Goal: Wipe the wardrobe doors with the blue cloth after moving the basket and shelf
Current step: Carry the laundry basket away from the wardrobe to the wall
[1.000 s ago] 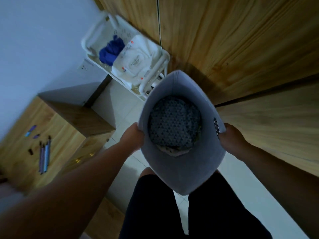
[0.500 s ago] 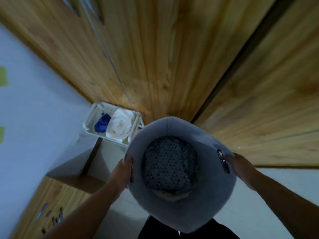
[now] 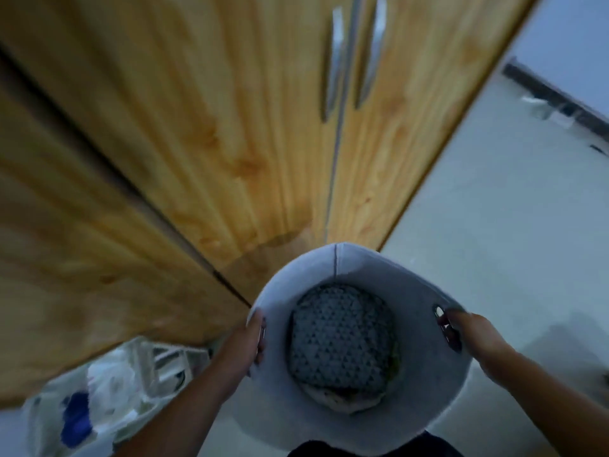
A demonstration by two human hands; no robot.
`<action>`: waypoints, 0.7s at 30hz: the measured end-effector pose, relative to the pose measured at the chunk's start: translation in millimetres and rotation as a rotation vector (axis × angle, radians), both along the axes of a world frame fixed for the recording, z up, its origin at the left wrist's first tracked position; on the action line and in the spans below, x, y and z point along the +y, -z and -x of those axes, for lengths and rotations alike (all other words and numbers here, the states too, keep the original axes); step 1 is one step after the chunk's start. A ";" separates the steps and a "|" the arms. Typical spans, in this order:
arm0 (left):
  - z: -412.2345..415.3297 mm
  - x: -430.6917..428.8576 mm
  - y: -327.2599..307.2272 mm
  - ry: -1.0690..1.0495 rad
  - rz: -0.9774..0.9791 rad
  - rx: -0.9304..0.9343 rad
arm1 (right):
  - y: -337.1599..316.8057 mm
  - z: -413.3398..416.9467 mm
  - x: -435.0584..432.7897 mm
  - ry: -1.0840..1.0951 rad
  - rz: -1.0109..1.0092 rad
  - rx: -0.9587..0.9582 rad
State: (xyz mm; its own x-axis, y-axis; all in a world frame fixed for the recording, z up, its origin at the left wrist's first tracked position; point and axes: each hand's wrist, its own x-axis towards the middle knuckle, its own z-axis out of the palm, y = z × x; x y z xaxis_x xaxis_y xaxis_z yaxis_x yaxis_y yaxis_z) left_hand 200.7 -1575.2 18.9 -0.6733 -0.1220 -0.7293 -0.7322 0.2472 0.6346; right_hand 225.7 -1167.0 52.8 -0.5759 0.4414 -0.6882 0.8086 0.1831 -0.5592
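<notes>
Basket gripped at its rim by left hand and right hand.

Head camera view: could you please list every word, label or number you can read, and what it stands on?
None can be read.
White pack on the white shelf: any print is too blurred to read.
Grey basket and wardrobe doors: no lettering shows.
</notes>
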 end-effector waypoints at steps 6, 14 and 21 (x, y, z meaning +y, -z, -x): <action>50.6 131.1 2.7 0.280 -0.082 -0.003 | 15.1 -78.7 108.8 0.305 -0.044 0.014; 83.9 302.6 18.7 0.554 -0.031 -0.058 | 31.8 -142.5 218.1 0.434 -0.030 -0.049; 120.1 401.8 9.3 0.692 -0.022 -0.121 | 19.4 -137.6 283.5 0.584 -0.046 -0.075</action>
State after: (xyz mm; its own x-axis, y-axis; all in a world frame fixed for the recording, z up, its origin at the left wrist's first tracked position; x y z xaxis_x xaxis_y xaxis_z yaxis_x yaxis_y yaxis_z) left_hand 80.6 -1173.4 9.6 -0.5046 0.3205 -0.8017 -0.4773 0.6702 0.5684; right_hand 363.4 -883.6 33.4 -0.1794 0.7009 -0.6903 0.8195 -0.2817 -0.4990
